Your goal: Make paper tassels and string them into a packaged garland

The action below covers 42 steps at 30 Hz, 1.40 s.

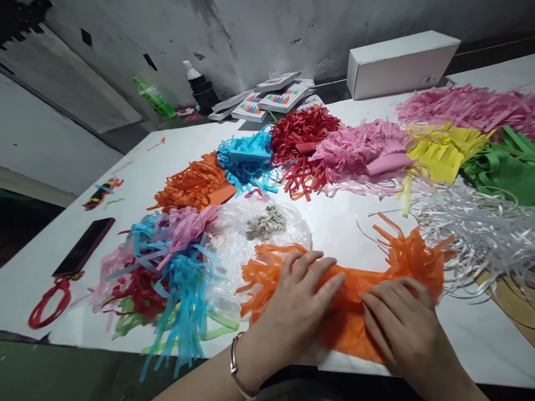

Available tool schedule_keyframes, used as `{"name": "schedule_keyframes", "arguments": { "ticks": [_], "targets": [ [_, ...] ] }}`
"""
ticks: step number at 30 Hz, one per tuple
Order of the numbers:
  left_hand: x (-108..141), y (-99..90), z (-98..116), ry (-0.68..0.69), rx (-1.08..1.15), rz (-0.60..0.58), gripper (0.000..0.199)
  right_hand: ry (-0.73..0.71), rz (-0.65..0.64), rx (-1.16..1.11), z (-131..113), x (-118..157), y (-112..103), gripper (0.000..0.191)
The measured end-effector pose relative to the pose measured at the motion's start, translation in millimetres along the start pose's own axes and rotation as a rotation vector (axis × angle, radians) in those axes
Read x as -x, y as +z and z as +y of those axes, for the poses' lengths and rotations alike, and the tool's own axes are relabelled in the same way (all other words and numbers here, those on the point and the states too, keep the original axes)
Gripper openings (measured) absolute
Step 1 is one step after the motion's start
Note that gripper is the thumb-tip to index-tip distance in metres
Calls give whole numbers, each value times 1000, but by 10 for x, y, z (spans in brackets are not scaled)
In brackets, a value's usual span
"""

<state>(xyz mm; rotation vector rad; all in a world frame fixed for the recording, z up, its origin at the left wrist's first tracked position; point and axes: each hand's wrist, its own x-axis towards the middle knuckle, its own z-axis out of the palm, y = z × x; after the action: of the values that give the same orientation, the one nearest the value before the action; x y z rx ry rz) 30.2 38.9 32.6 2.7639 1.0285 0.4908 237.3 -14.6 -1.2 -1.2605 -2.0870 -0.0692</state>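
Two hands on one piece of orange tissue paper (pixel 349 345), near side of the desk (pixel 334 223), right of centre. Left hand (pixel 298 306) is open, palm down, fingers slightly spread across the paper's upper part. Right hand (pixel 405 328) has fingers bent, tips on the paper by a crease; can't tell if it's pinching.

Paper condition: thin, slightly see-through, bright orange. Middle is an uncut band, wrinkled, with a fold line along the far edge. Both ends cut into fringe. Left fringe splays flat-ish; right fringe is bunched up and ruffled, strips pointing several ways. Near part is a plain sheet lying over the desk's near edge area.

Just left of it: clear plastic bag (pixel 234 267) with a grey-green clump (pixel 270 221) on or in it, then a mixed-colour fringe pile (pixel 184 289). Right: tangle of white ribbon (pixel 485 239). Beyond: fringed bundles in orange (pixel 194 181), blue, dark red, pink, yellow, green. Phone (pixel 83 248) with red strap (pixel 50 303) at far left of the pile. White box (pixel 393 69) at far right.
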Motion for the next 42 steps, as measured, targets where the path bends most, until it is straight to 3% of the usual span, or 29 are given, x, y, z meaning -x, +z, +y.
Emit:
{"name": "schedule_keyframes", "arguments": {
  "ticks": [2,8,12,15,21,24,28,32,36,39,42],
  "targets": [
    [32,22,28,74,-14,-2,17,11,-18,-23,-55,-24,11,15],
    [133,19,-16,128,51,-44,16,-70,-103,68,-2,160,48,31],
    [268,-5,-81,27,118,-65,9,-36,-94,6,105,269,-27,33],
    [314,17,-93,-62,166,-62,10,29,-126,-26,108,199,-48,26],
    [209,98,-67,-266,59,-50,16,183,-269,213,67,-25,-11,28],
    [145,115,-72,-287,-1,-97,16,219,-206,297,48,-50,-5,20],
    [106,114,-75,-270,-55,-135,14,46,-57,110,-35,-31,34,17],
    [134,87,-33,-280,-77,-87,7,-87,-121,61,-74,-9,93,33],
    [210,62,8,-142,-45,40,18,-16,-91,-57,-75,-27,117,26],
    [242,79,11,-44,-8,39,13,32,-55,-106,-130,-47,167,22],
    [237,122,-11,-16,52,36,11,-28,-54,-21,-177,-37,248,31]
  ]
}}
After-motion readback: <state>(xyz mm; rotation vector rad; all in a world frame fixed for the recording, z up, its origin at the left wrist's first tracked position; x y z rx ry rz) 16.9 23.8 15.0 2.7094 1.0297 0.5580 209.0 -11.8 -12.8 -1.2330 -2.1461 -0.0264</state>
